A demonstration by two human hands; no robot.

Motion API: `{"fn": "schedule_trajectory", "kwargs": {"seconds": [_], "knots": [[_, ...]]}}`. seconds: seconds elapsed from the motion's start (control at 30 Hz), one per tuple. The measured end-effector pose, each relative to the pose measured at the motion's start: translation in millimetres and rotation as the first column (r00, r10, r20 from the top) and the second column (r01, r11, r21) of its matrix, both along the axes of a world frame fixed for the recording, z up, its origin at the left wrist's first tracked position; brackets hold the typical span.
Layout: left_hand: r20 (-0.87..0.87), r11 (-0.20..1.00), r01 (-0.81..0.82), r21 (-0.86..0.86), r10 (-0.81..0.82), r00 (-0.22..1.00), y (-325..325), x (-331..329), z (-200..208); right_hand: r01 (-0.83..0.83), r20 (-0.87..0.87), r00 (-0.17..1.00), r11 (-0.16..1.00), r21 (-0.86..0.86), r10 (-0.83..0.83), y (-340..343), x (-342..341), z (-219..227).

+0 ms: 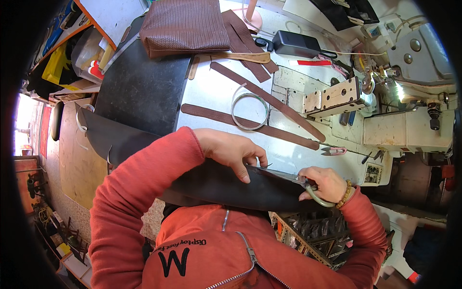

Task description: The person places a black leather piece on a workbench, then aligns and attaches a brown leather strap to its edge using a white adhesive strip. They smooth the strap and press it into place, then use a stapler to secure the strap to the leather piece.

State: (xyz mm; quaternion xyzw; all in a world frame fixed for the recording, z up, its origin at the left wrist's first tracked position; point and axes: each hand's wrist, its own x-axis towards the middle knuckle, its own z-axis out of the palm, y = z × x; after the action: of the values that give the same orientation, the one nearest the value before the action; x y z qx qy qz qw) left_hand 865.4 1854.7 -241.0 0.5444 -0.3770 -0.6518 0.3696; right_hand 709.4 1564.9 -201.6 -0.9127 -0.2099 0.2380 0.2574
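Note:
A long black leather-like sheet lies across the near edge of the table and over my lap. My right hand is closed round the handles of a pair of scissors, whose blades point left along the far edge of the sheet. My left hand grips that edge by the blade tips, its thumb down on the black surface and its fingers curled beyond. Just past my hands lie two brown strips and a coil of pale tape.
At the back stands a brown woven-pattern bag beside a black board. To the right is a sewing machine, with small red-handled snips in front. A black box sits farther back. Below the table's right side is a rack.

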Motion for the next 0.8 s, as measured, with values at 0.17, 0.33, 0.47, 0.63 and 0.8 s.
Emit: {"fn": "schedule_trajectory", "kwargs": {"seconds": [0.17, 0.33, 0.47, 0.63, 0.8], "knots": [[-0.049, 0.999, 0.037, 0.034, -0.036, 0.998, 2, 0, 0, -0.021, 0.017, 1.0, 0.999, -0.031, 0.022, 3, 3, 4], [0.002, 0.999, 0.032, 0.023, -0.032, 0.999, -1, -2, 1, -0.046, 0.047, 0.998, 0.994, -0.097, 0.051, 14, 8, 8], [-0.017, 1.0, 0.013, 0.023, -0.012, 1.0, 0, -3, 1, -0.068, 0.086, 0.993, 0.994, -0.083, 0.075, 20, 12, 7], [-0.032, 1.0, 0.016, 0.027, -0.015, 0.999, 0, -2, 1, -0.067, 0.058, 0.996, 0.994, -0.088, 0.072, 21, 12, 4], [-0.035, 1.0, 0.008, 0.014, -0.008, 0.999, 0, -2, 1, -0.049, 0.032, 0.998, 0.998, -0.047, 0.051, 20, 11, 1]]}}
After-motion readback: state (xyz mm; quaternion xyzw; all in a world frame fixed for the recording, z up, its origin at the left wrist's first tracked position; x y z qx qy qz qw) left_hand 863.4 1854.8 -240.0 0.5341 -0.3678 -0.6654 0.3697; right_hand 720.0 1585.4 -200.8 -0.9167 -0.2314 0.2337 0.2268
